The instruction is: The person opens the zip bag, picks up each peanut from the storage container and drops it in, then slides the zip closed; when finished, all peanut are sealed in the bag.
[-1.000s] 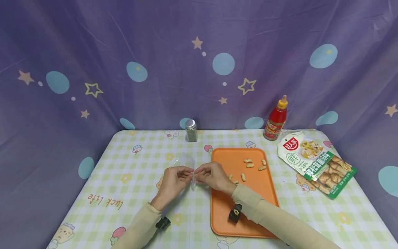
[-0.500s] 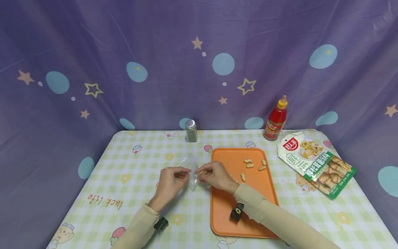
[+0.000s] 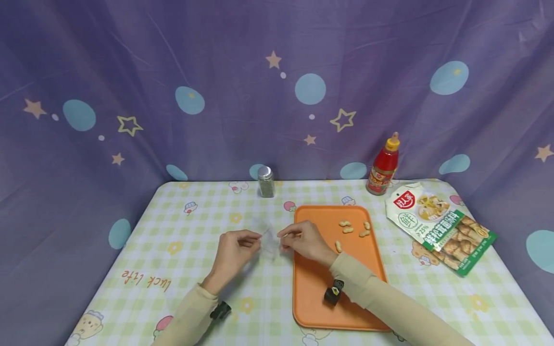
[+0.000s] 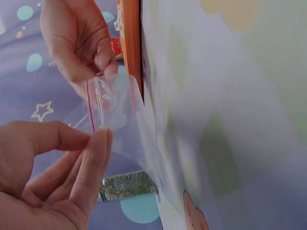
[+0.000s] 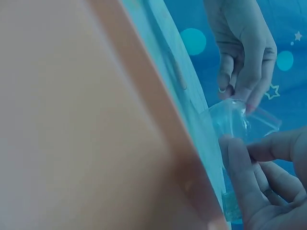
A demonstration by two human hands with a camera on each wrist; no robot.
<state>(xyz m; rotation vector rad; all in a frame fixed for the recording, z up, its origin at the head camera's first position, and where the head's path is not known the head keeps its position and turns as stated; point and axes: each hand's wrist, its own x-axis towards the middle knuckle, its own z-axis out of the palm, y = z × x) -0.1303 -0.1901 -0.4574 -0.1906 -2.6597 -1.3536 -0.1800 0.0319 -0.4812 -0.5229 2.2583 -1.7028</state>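
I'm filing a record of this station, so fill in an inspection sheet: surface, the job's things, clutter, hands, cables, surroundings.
Surface: checked tablecloth with printed cartoon figures.
Job's things: clear plastic bag with a red line near its mouth, between the hands.
Clutter: orange tray with peanuts on it; glass shaker and red bottle standing at the back; printed packet lying to the tray's right.
Hands: left hand and right hand each pinch the bag.
Cables: nothing seen.
Surroundings: purple curtain with stars and blue ovals.
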